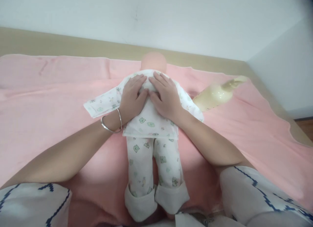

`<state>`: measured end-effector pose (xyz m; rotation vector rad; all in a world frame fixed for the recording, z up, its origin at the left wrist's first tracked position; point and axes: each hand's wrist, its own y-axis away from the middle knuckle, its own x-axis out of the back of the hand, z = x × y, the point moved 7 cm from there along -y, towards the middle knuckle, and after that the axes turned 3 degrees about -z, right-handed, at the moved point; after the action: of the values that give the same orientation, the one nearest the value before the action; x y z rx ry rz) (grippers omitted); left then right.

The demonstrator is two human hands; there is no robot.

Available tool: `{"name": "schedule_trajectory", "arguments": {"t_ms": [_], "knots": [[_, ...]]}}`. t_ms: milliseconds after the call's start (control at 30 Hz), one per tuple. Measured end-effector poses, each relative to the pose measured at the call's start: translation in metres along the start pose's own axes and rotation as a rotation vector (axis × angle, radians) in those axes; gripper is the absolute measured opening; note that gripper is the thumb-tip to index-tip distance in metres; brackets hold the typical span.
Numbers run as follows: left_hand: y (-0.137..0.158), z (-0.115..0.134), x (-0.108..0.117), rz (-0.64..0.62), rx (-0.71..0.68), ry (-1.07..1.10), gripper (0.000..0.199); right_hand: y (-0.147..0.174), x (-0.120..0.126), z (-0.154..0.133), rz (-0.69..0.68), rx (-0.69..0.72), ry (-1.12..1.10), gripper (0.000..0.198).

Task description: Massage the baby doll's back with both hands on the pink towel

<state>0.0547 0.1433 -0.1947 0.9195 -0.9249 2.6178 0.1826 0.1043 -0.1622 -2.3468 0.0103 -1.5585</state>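
Observation:
A baby doll (151,124) in a white shirt and trousers with small green animal prints lies stretched out, its smooth bald head (154,61) pointing away from me. No facial features show, and its hands are hidden by the sleeves. My left hand (133,96) rests flat on the left side of the doll's upper body, fingers extended. Mirroring it on the right side, my right hand (166,96) also lies flat, thumb close to the other thumb. A silver bangle (119,121) circles my left wrist. Both hands touch only the shirt.
Beneath the doll spreads a pink blanket (49,122) over a pale wooden surface (73,46). To the right, beside the doll's sleeve, a translucent yellowish bottle (216,95) lies on its side. White walls (171,21) stand behind and at the right.

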Motion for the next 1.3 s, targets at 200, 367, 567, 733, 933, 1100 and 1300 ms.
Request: {"name": "schedule_trajectory", "arguments": {"t_ms": [200,367,567,733,933,1100,1300], "knots": [[0.0,-0.001,0.0,0.009,-0.008,0.0,0.044,0.0,-0.002,0.002,-0.011,-0.007,-0.001,0.053],[0.0,-0.001,0.0,0.003,0.001,0.002,0.044,-0.007,-0.004,0.009,-0.075,-0.053,-0.004,0.059],[0.0,0.001,0.001,-0.003,0.002,0.015,0.046,-0.01,0.005,0.011,-0.131,-0.095,0.057,0.061],[0.001,0.001,0.001,0.003,0.001,0.019,0.044,0.009,0.01,-0.008,-0.152,-0.127,0.235,0.063],[0.001,0.001,0.0,-0.005,0.016,0.006,0.048,0.022,0.004,-0.026,-0.138,-0.06,0.304,0.062],[0.0,0.0,0.0,-0.008,0.026,0.002,0.047,0.007,0.0,-0.011,-0.175,-0.026,0.197,0.061],[-0.001,0.002,0.0,-0.01,0.023,-0.008,0.047,-0.011,0.0,0.011,-0.236,-0.1,0.142,0.066]]}}
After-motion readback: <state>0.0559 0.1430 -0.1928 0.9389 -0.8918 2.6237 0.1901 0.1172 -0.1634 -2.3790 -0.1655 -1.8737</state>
